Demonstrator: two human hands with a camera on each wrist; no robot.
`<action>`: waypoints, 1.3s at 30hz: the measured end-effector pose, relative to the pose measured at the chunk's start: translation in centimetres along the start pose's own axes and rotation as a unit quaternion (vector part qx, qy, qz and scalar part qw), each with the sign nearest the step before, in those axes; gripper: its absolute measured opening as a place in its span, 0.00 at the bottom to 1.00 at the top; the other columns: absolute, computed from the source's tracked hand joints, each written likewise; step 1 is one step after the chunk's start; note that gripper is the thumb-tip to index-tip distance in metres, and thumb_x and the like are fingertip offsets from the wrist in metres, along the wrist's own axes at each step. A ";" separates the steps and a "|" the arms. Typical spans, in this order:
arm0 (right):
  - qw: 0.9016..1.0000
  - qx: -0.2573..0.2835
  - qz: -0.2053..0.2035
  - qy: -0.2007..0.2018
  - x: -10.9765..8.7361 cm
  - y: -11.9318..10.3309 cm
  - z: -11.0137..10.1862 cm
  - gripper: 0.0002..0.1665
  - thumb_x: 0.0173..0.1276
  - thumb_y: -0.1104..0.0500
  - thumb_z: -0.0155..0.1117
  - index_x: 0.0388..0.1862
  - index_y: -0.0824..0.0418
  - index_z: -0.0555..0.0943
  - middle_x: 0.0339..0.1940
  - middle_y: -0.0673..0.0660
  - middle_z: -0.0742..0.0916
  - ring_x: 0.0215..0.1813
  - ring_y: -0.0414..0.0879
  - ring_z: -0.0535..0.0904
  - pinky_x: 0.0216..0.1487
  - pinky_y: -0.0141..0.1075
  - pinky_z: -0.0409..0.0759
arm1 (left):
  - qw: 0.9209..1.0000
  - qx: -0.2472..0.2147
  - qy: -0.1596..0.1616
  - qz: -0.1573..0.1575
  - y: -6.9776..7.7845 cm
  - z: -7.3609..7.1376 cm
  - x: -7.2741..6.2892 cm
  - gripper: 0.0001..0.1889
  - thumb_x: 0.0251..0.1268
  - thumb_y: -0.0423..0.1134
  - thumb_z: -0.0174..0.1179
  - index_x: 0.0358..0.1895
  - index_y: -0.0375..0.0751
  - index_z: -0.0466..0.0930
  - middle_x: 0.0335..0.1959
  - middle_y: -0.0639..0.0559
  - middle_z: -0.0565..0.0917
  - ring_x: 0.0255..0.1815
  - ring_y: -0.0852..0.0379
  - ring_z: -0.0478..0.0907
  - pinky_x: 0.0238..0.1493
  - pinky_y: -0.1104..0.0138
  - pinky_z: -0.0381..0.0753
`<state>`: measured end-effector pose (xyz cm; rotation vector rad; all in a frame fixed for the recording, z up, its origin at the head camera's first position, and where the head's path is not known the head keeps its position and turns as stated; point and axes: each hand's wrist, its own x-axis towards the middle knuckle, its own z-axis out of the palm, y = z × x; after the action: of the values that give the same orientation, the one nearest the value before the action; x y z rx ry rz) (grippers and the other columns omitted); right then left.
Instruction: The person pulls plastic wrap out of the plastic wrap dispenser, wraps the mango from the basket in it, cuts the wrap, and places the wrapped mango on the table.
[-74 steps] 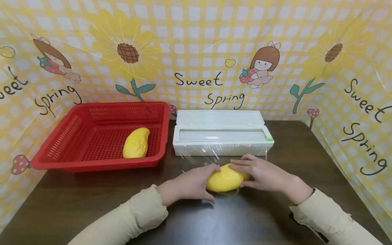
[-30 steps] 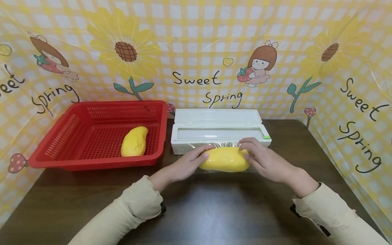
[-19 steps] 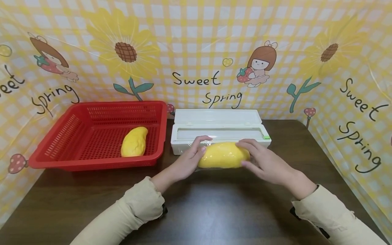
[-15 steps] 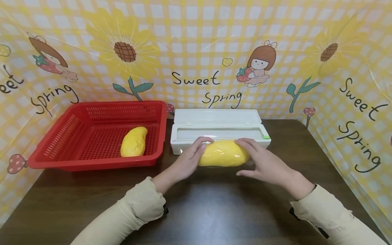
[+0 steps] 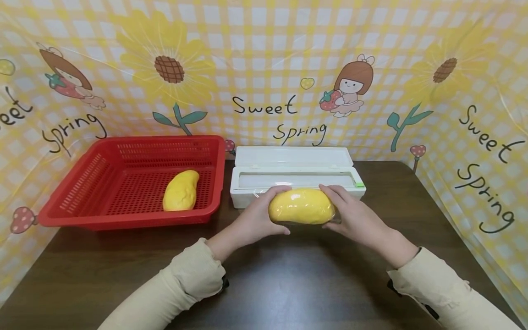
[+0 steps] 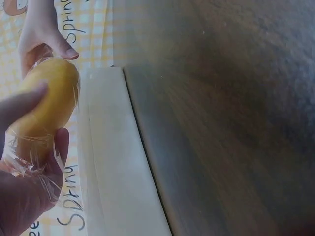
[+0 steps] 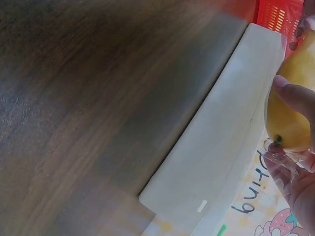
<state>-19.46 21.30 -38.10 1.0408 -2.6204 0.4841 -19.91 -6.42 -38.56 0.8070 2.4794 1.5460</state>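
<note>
A yellow mango (image 5: 303,206), wrapped in glossy cling film, is held up between both hands in front of the white cling film box (image 5: 251,199). Its left end sits in my left hand (image 5: 251,220), thumb below and fingers over the far side. My right hand (image 5: 360,220) grips the right end the same way. Crumpled film (image 6: 24,162) bunches around the left-hand end in the left wrist view. A dark stem spot shows on the mango (image 7: 295,118) in the right wrist view, beside more loose film (image 7: 283,157).
The box lid (image 5: 290,156) stands raised at the back, with the film roll (image 5: 294,180) visible inside. To the left is a red perforated basket (image 5: 66,220) holding another mango (image 5: 180,191). Everything stands on a dark wooden table (image 5: 268,293) before a patterned cloth.
The mango has come up and away from me, toward the box. Film stretched between mango and box earlier no longer shows. Both hands have shifted their hold, and my left thumb has moved underneath.
</note>
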 end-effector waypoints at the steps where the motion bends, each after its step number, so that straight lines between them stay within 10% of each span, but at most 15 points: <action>1: 1.000 -0.001 -0.001 0.000 0.0 0.0 0.0 0.59 0.46 0.65 0.88 0.74 0.71 0.64 0.62 0.66 0.77 0.57 0.61 0.81 0.57 0.52 0.81 | 1.000 0.005 0.002 0.004 -0.1 0.1 0.0 0.46 0.48 0.27 0.80 0.73 0.44 0.66 0.64 0.46 0.76 0.59 0.49 0.74 0.62 0.52 0.75; 29: 0.987 -0.132 0.091 -0.019 0.1 -0.6 -0.7 0.63 0.43 0.39 0.87 0.76 0.58 0.70 0.68 0.67 0.76 0.61 0.69 0.71 0.51 0.63 0.71 | 1.000 -0.012 0.012 0.000 -0.7 -0.1 -0.1 0.42 0.52 0.19 0.72 0.72 0.41 0.67 0.65 0.42 0.76 0.61 0.45 0.73 0.65 0.50 0.71; 39: 0.986 -0.059 0.146 -0.046 -0.1 -0.2 -2.0 0.66 0.48 0.45 0.87 0.80 0.64 0.61 0.69 0.69 0.74 0.62 0.71 0.68 0.53 0.65 0.69 | 1.000 -0.010 0.010 -0.022 -0.8 -0.2 -0.1 0.43 0.52 0.19 0.72 0.72 0.44 0.66 0.65 0.43 0.76 0.61 0.46 0.73 0.65 0.50 0.72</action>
<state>-18.98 22.03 -36.29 0.6599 -2.8605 0.3432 -20.23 -6.91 -39.15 0.7327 2.4737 1.5711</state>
